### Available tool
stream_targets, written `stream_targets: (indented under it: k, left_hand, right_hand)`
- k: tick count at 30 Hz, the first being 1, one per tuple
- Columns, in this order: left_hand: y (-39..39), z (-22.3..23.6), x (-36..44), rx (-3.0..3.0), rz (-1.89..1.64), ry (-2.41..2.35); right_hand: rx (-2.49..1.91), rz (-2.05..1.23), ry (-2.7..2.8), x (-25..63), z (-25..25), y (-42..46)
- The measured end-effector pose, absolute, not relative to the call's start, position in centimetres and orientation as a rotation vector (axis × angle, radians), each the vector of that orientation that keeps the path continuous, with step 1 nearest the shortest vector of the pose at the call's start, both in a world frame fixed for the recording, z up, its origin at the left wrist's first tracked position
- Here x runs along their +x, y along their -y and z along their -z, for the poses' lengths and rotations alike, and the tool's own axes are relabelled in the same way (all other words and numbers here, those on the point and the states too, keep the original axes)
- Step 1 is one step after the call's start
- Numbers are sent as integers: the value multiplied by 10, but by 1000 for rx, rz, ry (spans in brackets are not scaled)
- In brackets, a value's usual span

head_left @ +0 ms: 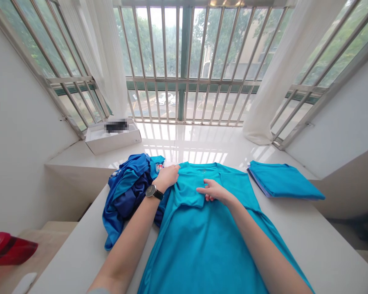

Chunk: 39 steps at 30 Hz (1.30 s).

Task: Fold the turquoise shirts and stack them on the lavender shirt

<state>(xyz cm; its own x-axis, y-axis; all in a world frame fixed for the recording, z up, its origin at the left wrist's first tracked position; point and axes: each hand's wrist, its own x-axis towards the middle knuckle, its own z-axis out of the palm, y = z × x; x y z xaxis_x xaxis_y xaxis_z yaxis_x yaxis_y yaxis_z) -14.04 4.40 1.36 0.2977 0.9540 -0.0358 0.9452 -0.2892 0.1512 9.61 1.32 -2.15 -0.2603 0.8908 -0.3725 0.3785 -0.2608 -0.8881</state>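
Turquoise T-shirt [199, 249] lies flat on the white desk [331, 253], collar toward the window, its long axis running from there toward the person and out past the bottom of the view. Far left, a red object [9, 249], cut off by the frame, sits below desk level; it cannot be identified. Beyond the desk, a white box [113, 141] stands on the windowsill [184, 139]. On the desk, a heap of blue clothes [125, 196] touches the shirt's left side. Left hand [167, 177], wristwatch [155, 192] on its wrist, rests palm down on the shirt's left shoulder beside the collar, fingers bunched on the cloth; any grip cannot be told. Right hand [213, 191] lies lower, fingers extended at the edge of a folded-over flap [187, 192]; a grip cannot be told here either. Left hand is nearer the collar, right hand nearer the shirt's middle. At right, a stack of folded turquoise cloth [283, 179] sits well apart from the right hand.
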Motion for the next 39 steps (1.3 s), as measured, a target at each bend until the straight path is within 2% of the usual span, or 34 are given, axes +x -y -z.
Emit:
stream_targets:
  k: [7, 16, 20, 27, 33, 39]
  left_hand:
    - [-48, -25, -154, 2386, -194, -1922]
    - [-62, -8, -167, 2453, -112, -1621]
    - [-65, -4, -179, 2433, -248, -1506]
    - [-68, -5, -170, 2361, -434, -1577]
    - [-69, -3, -155, 2406, -794, -1542]
    - [-61, -10, -152, 2548, -749, -1608]
  right_hand:
    - [-1533, -1506, 1587, 97, 31, -20]
    - [-1454, -1524, 1639, 101, 24, -18]
    - [-1440, -1533, 1631, 103, 22, -18]
    - [-1477, -1498, 1588, 105, 22, -20]
    - [-1581, -1438, 1571, 107, 17, -20]
    - [-1687, -1407, 1682, 113, 15, -19]
